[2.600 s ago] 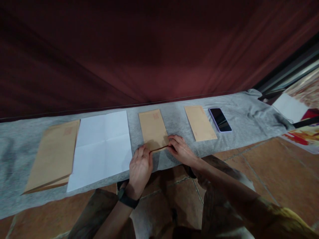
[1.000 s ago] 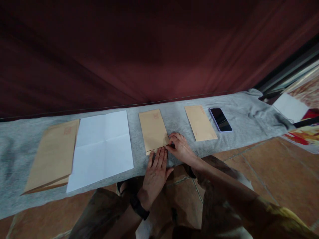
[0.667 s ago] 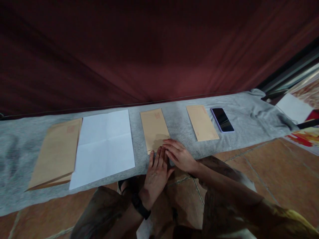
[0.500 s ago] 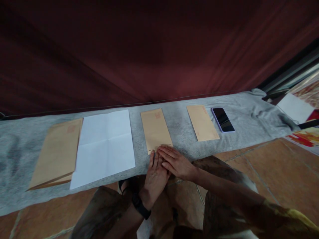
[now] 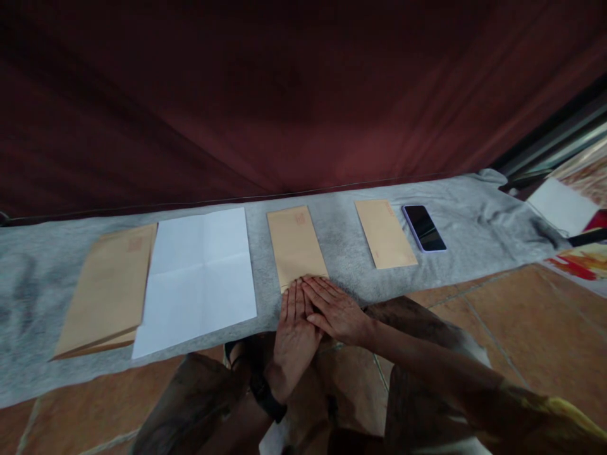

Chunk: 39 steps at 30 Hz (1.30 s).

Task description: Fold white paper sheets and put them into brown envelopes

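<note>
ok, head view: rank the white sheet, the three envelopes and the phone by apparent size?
1. white sheet
2. left envelope
3. middle envelope and right envelope: look alike; left hand and right hand cover the middle one's near end
4. phone

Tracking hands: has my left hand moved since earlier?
Yes. The left hand slid right, away from the white paper, across the near end of the middle envelope.

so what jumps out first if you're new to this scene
The left hand and right hand lie flat, overlapping, on the near end of the middle brown envelope. To its left a creased white sheet glows against the grey cloth; a dark phone lies further right.
</note>
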Tool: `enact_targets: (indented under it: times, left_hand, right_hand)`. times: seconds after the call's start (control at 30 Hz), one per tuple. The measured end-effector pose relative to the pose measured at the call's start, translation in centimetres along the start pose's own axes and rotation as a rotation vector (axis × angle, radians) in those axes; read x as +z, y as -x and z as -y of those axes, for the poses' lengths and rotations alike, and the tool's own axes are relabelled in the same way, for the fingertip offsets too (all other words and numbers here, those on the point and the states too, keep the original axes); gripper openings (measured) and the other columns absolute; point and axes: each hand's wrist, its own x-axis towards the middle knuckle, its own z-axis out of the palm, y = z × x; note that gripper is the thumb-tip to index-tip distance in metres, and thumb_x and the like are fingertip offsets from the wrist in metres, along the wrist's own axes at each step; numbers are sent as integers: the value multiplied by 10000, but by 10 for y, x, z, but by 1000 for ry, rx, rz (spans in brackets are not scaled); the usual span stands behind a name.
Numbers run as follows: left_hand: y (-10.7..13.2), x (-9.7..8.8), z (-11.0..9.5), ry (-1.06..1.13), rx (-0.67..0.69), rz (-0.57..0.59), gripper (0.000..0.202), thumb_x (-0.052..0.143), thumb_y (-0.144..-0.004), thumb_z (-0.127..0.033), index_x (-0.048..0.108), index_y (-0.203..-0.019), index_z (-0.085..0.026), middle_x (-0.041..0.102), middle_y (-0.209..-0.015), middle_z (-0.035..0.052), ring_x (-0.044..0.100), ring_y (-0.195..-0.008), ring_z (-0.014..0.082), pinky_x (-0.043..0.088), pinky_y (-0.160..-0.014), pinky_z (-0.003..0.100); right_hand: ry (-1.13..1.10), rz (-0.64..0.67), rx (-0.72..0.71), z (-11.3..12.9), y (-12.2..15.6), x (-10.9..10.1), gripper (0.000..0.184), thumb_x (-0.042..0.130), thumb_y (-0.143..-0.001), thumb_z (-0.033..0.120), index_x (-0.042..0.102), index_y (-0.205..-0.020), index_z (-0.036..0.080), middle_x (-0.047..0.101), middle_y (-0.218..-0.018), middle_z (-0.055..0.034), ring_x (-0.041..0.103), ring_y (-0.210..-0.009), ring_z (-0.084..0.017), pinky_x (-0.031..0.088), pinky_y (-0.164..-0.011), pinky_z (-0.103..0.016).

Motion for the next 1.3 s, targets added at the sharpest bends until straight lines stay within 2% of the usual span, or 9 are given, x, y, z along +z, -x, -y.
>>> enact_targets:
  times: [0.2,0.43,0.73,0.93,1.3]
  left_hand:
    - [0,-6,-3,-11,-64,5,797,487,-903,-244,121,-1570,-4,315,-1589,259,238,-1507,355,305,-1221,518]
    - [3,-5,-4,-1,-93,-33,825,498,-897,-246,91,-1577,-20,226,-1614,270,205,-1513,369,310,-1207,568]
    - [1,-8,-5,-30,-114,23,722,506,-913,-319,301,-1518,20,281,-1594,284,219,-1505,387,297,-1212,564]
    - [-2,-12,-5,-58,-128,59,757,565,-900,-365,339,-1490,53,252,-1583,327,215,-1503,405,271,-1221,550]
    - [1,-9,-3,-90,-103,19,759,581,-916,-384,349,-1483,63,245,-1577,343,201,-1506,414,280,-1213,552]
  right_hand:
    - [17,8,15,-1,2,1,662,446,-1023,436,283,-1569,100,344,-1599,-165,280,-1503,-253,285,-1245,-462]
    - [45,-5,43,0,3,4,665,480,-1010,448,306,-1565,126,360,-1590,-166,307,-1491,-272,305,-1233,-491]
    - [163,4,56,-4,7,5,658,464,-1011,464,380,-1523,59,349,-1592,-179,311,-1489,-279,294,-1237,-458]
    - [227,-22,53,-10,12,5,651,451,-1017,439,346,-1541,68,336,-1599,-171,294,-1497,-262,307,-1227,-462]
    - [237,-22,99,-19,20,-1,666,455,-1016,437,321,-1548,59,330,-1600,-185,323,-1482,-279,318,-1216,-473]
